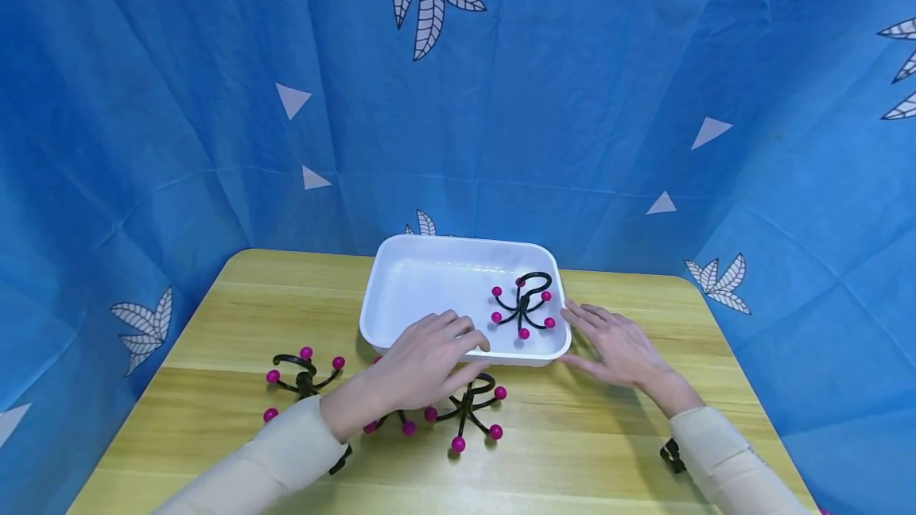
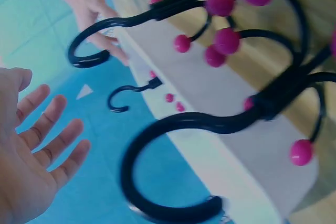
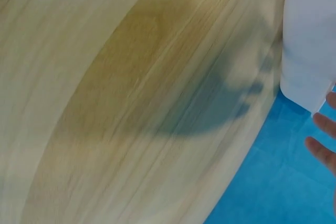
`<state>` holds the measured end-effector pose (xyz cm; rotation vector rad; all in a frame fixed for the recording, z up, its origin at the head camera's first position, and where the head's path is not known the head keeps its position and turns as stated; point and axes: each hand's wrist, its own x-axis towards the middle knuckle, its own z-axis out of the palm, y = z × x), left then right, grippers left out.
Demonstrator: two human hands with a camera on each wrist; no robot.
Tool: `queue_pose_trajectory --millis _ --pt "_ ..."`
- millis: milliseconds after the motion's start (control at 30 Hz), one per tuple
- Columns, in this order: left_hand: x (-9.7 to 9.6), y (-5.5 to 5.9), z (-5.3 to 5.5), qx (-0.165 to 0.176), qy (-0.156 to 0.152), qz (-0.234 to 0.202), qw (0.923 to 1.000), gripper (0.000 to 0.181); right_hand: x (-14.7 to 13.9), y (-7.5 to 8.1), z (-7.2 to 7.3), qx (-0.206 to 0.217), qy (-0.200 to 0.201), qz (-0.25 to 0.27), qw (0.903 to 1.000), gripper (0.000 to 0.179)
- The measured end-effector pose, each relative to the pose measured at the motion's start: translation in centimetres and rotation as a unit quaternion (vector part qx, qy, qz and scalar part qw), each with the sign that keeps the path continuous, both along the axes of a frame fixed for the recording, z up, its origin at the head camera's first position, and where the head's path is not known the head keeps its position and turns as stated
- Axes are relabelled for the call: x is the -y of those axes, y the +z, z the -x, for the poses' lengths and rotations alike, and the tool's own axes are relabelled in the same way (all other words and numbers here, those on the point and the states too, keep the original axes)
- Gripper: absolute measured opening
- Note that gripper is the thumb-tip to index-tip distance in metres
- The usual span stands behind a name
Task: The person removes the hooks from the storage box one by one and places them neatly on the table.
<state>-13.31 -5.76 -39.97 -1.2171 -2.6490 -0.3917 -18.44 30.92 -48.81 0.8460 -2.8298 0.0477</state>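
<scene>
A white rectangular tray [image 1: 429, 284] stands toward the back of the table, and one black multi-arm hook hanger [image 1: 524, 307] with pink ball tips lies in its right half. My left hand [image 1: 435, 360] hovers at the tray's near rim with loosely bent fingers; in the left wrist view its fingers [image 2: 44, 129] are spread and hold nothing. At the right end of the tray is my right hand [image 1: 611, 344], fingers extended and fingertips right at the rim. Another hook hanger [image 1: 467, 404] lies just in front of the tray, near my left hand.
To the left lies a further hook hanger [image 1: 304, 380], partly covered by my left sleeve [image 1: 286, 451]. One more hanger [image 1: 409, 428] is mostly hidden under that forearm. Behind the wooden table [image 1: 572, 451] hangs a blue curtain [image 1: 572, 102] with leaf prints.
</scene>
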Motion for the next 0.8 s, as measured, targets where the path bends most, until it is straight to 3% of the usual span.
queue_pose_trajectory --millis 300,633,800 --pt "-1.9 2.4 1.1 -0.01 -0.006 -0.001 0.9999 0.031 -0.4 0.2 0.3 -0.016 0.021 -0.023 0.9994 0.078" --pt "-4.0 3.6 3.7 -0.027 -0.006 0.017 0.9995 0.033 -0.4 0.5 0.7 -0.015 0.033 -0.031 0.9989 0.076" --pt "-5.3 3.9 5.2 -0.018 0.0 0.031 0.9993 0.035 -0.5 0.5 0.7 -0.017 0.036 -0.032 0.9987 0.075"
